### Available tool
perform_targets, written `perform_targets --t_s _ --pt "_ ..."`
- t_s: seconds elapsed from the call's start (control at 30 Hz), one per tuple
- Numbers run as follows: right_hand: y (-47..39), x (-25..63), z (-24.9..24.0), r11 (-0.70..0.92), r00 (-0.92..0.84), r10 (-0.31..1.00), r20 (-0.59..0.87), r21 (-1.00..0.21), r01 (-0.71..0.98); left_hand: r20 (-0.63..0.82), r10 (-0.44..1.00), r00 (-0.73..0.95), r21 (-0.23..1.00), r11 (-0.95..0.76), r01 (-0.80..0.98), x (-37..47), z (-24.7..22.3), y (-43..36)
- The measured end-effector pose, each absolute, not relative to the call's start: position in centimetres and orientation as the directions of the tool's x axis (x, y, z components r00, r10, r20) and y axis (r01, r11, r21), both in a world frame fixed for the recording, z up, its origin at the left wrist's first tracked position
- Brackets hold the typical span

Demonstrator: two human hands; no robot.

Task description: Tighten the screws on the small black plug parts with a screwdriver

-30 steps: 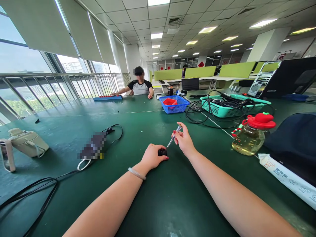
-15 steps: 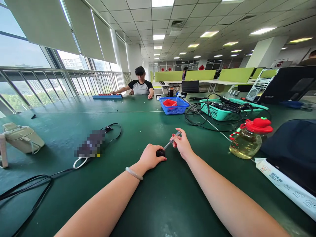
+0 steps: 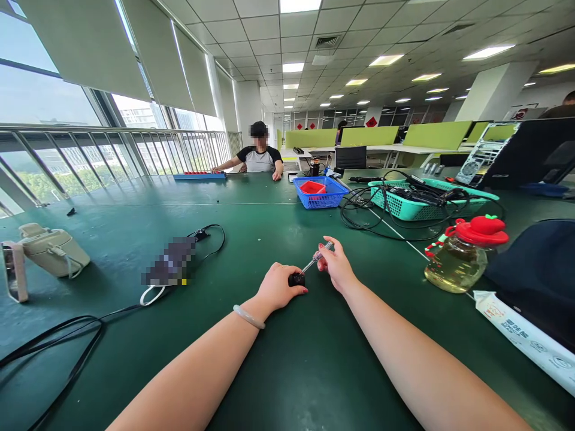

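Note:
My left hand (image 3: 281, 287), with a pale bangle (image 3: 248, 317) on its wrist, grips a small black round part (image 3: 296, 279) against the green tabletop (image 3: 287, 371). What exactly the part is cannot be made out. In my right hand (image 3: 336, 264) is a screwdriver (image 3: 316, 258) with a clear handle, pinched between thumb and fingers. Its thin metal shaft slants down to the left, and the tip meets the top of the black part. The fingers partly cover the handle.
Ahead stand a blue basket (image 3: 330, 199) with a red tray and a teal basket (image 3: 398, 206) heaped with black cables. To the right are a red-lidded bottle (image 3: 453, 266) and a white packet (image 3: 525, 335). A pixelated device (image 3: 171, 260) with cords lies left. Another person (image 3: 259, 157) sits opposite.
The whole view has shifted slightly, so everything appears a little farther right. Both hands keep their hold, and the screwdriver tip stays at the black part.

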State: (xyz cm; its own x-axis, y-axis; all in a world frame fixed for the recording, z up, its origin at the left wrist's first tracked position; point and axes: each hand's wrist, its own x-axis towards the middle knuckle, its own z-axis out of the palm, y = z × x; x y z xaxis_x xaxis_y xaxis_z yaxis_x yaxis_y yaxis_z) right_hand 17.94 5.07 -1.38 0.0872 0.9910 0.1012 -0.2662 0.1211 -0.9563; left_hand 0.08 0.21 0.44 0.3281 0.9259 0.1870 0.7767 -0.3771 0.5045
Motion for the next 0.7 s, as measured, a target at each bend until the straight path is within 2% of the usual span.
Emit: perform_targets --t_s 0.13,0.47,0.7 --pt "4.89 18.04 -1.21 0.078 0.058 0.996 0.064 -0.954 -0.29 0.176 0.927 0.33 0.5 -0.373 0.782 0.06 0.56 0.14" --pt "4.92 17.96 -1.12 0.131 0.067 0.991 0.119 -0.963 -0.236 0.173 0.925 0.339 0.498 -0.379 0.78 0.13 0.54 0.22" --pt "4.83 17.91 -1.1 0.08 0.056 0.996 0.065 -0.949 -0.306 0.174 0.925 0.337 0.488 -0.378 0.787 0.13 0.3 0.31"
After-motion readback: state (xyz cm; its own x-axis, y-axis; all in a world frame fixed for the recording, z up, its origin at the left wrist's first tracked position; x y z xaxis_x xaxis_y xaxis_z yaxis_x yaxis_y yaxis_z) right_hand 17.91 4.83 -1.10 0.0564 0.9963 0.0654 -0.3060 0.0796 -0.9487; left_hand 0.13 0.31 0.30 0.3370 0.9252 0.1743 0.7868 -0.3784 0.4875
